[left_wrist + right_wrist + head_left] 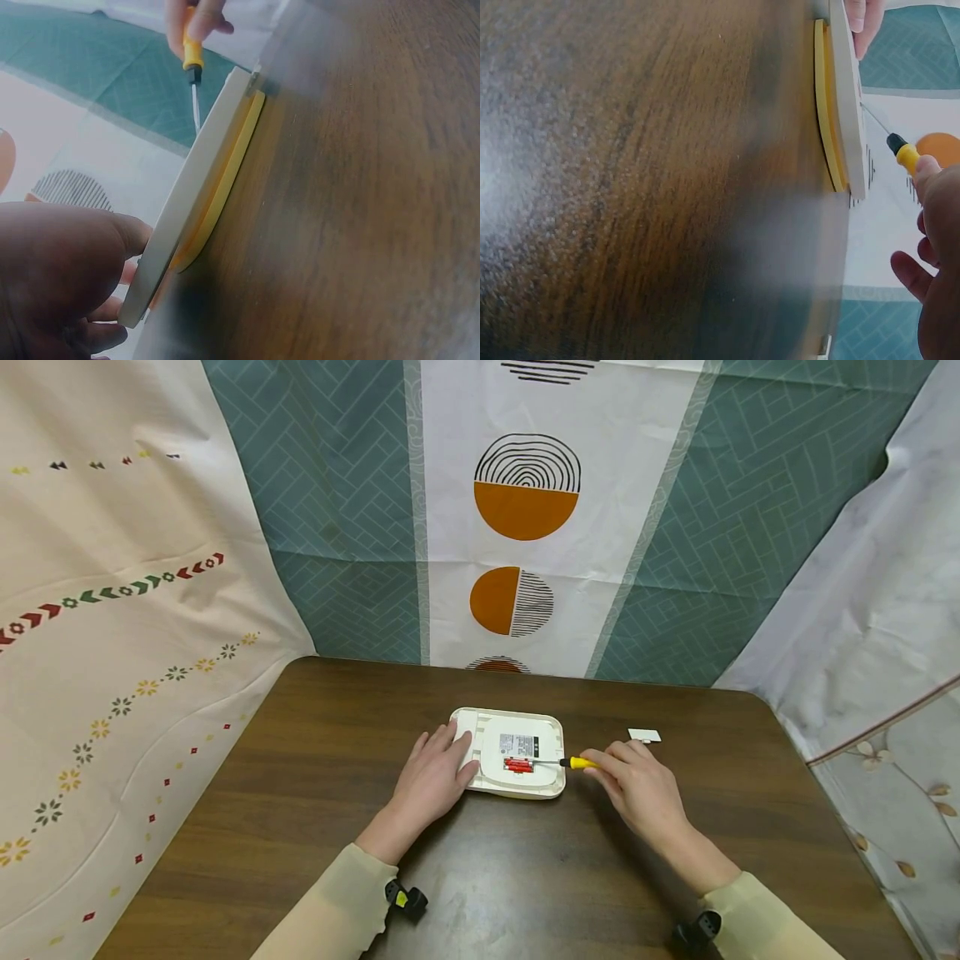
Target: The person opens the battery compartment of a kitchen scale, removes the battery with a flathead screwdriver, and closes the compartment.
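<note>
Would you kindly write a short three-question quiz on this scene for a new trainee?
1. Which tool does the right hand hold?
2. True or false: the left hand touches the white device.
3. Which colour are the batteries in the device: (a) blue, (b) red or (c) green?

Key:
1. A yellow-handled screwdriver.
2. True.
3. (b) red.
</note>
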A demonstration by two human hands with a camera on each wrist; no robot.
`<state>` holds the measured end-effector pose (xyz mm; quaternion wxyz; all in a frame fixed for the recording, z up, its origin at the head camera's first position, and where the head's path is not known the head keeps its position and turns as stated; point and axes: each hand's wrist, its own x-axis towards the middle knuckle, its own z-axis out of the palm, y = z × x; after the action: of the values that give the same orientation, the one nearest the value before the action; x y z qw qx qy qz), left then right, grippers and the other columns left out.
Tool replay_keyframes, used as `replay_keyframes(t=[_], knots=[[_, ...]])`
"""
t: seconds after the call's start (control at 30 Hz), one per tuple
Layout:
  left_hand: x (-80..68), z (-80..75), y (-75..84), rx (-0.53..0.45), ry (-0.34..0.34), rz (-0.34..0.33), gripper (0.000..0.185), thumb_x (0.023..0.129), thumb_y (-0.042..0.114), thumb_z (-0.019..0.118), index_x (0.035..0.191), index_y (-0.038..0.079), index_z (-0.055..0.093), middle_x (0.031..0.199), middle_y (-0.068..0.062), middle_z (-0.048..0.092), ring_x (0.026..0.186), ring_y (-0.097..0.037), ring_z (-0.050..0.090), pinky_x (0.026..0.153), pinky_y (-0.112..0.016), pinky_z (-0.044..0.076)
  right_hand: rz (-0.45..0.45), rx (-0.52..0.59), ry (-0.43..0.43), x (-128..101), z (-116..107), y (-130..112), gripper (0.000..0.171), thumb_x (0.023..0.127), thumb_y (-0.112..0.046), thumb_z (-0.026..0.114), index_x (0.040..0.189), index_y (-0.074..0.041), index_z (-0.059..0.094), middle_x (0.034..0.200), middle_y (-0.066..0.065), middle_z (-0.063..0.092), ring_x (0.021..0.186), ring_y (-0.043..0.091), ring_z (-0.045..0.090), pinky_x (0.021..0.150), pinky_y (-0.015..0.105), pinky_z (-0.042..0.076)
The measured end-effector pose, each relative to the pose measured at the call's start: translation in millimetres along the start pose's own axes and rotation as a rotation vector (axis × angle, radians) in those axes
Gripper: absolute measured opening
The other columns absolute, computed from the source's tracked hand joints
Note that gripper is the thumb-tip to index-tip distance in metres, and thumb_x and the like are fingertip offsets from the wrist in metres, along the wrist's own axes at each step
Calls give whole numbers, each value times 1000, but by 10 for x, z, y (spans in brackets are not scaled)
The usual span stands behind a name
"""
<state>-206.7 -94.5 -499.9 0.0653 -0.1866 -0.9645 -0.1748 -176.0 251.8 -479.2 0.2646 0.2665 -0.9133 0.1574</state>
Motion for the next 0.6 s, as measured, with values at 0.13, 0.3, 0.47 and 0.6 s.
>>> replay_keyframes(t=[0.13,0.3,0.47,0.6], knots=[[3,0,2,-1,-1,-2,57,111,38,69,157,4,62,168,-24,47,157,-43,43,130,-61,29,3,-3,-7,-3,2,12,26,93,-15,90,118,-17,84,90,-7,66,82,16,51,59,34,48],[6,2,2,1,1,0,57,111,38,69,157,4,62,168,-24,47,157,-43,43,130,-61,29,-35,-16,-3,15,-6,17,25,94,-15,89,118,-16,84,90,-6,66,82,18,51,60,35,49],[5,0,3,1,-3,-3,57,111,38,69,157,5,62,169,-24,46,157,-43,43,130,-61,29,-48,-17,4,22,-3,21,28,92,-14,91,119,-16,85,91,-4,66,82,18,51,58,33,48],[8,11,-5,0,-1,0,57,111,38,69,157,4,62,168,-24,46,157,-43,43,129,-61,29,-39,-9,22,6,13,12,33,87,-11,95,118,-16,86,91,-3,67,82,18,52,56,33,49]])
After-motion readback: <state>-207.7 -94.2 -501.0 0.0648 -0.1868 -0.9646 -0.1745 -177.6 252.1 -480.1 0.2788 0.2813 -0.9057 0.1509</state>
